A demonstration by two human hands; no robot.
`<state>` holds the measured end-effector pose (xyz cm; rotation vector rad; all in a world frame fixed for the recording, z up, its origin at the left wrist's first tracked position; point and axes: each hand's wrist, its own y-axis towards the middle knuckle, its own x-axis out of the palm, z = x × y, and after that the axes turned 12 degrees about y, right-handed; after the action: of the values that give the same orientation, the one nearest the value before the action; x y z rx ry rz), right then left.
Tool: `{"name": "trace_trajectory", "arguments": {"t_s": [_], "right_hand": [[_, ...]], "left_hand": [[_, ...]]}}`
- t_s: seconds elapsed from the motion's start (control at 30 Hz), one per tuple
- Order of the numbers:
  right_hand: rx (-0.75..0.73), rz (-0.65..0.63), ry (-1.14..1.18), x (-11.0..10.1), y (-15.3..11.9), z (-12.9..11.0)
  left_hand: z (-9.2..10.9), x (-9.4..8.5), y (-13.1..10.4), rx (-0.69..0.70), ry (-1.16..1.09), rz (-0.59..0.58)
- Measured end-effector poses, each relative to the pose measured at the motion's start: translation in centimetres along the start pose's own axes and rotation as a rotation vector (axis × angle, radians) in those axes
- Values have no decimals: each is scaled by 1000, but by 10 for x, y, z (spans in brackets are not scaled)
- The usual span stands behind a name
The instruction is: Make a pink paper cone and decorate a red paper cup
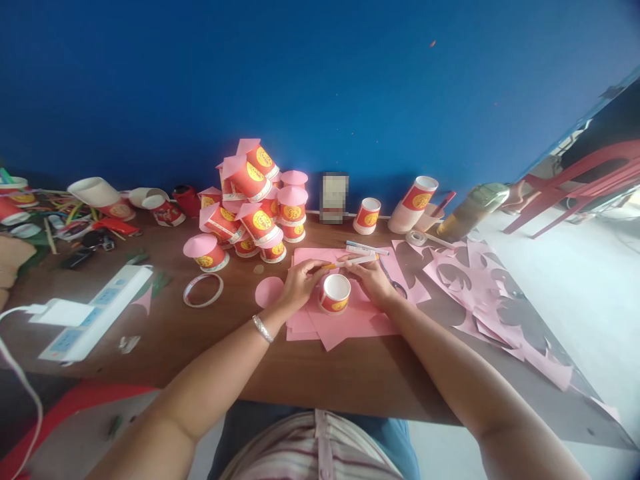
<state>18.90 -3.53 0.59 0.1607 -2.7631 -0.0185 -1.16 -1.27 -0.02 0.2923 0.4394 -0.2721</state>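
Observation:
Both hands meet just behind a short red and white paper cup (335,295), which stands upright on stacked pink paper sheets (373,319). Between them lies a slim orange and white pen (369,259). My left hand (301,285) pinches its orange left end, and my right hand (370,277) is closed around the right part. Whether the pen is in one piece or has its cap off, I cannot tell. A round pink paper disc (269,293) is beside my left hand. Scissors (399,288) lie partly hidden by my right hand, with a blue-grey pen (367,247) behind it.
Cups with pink cone tops (257,223) are piled at the back left. A power strip (100,313) and a tape ring (203,291) lie left. Pink paper scraps (480,287), more cups (367,215) and a bottle (470,212) stand or lie right, near the table edge.

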Motion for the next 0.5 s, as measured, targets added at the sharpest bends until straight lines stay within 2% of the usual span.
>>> {"name": "trace_trajectory", "arguments": {"t_s": [0.1,0.27,0.4,0.5], "right_hand": [[-31,80,41,-7,2,-1],[-193,275,85,-26,4,-10],[-182,238,-86,-26,-1,-7],[-171,178,-154,-21,-3,-3]], "left_hand": [[-2,-2,0,-1,-5,3],[-12,-5,5,-8,47,110],[-17,-4,7,73,191,52],[-19,-1,7,72,223,37]]}}
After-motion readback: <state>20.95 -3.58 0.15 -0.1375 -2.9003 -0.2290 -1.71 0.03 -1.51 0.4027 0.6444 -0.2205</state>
